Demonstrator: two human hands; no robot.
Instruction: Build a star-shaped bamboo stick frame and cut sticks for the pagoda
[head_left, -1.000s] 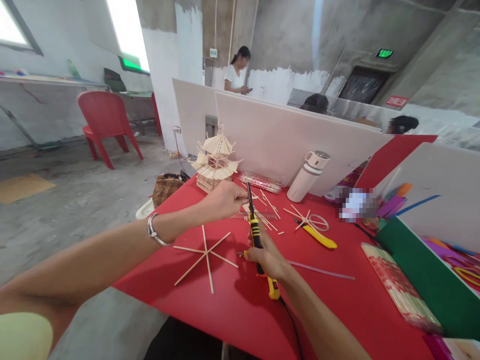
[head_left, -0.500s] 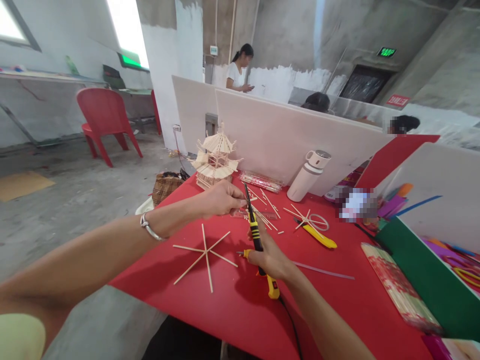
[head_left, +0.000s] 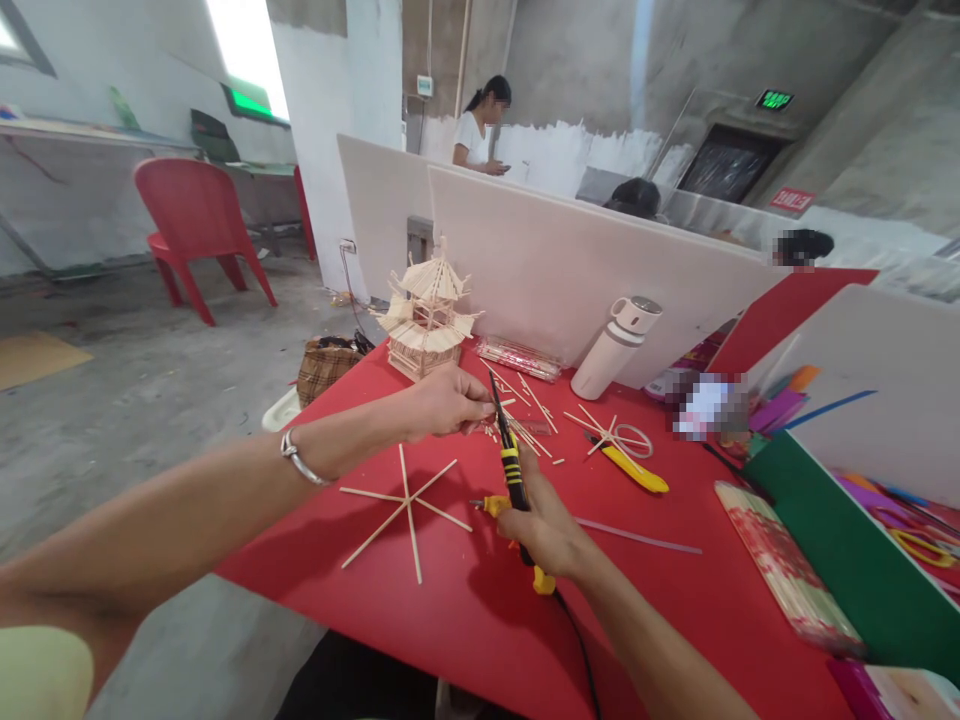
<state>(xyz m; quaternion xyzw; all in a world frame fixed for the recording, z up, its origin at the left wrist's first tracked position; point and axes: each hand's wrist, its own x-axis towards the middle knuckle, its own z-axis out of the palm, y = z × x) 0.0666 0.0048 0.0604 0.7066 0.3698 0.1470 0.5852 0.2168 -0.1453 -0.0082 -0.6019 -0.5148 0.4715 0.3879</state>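
Note:
My right hand [head_left: 546, 522] is wrapped round a black-and-yellow glue gun [head_left: 514, 472], its nozzle pointing up and away. My left hand [head_left: 450, 400] is pinched on a thin wooden stick [head_left: 504, 403] right at the gun's tip, above the red table [head_left: 480, 600]. A star of crossed sticks [head_left: 407, 502] lies flat on the table below my left wrist. Loose sticks [head_left: 534, 420] are scattered just beyond my hands. A stick-built pagoda model [head_left: 427, 313] stands at the table's far left corner.
A yellow utility knife [head_left: 630, 467], a white flask [head_left: 616, 347], a packet of sticks [head_left: 520, 357] and a bamboo bundle [head_left: 784, 566] lie on the table. White partition boards [head_left: 570, 270] back it. A red chair [head_left: 196, 220] stands left. A person [head_left: 480, 125] stands beyond the boards.
The glue gun's tip has tilted slightly left toward my left hand's stick. The view has shifted a little; both hands stay almost in place.

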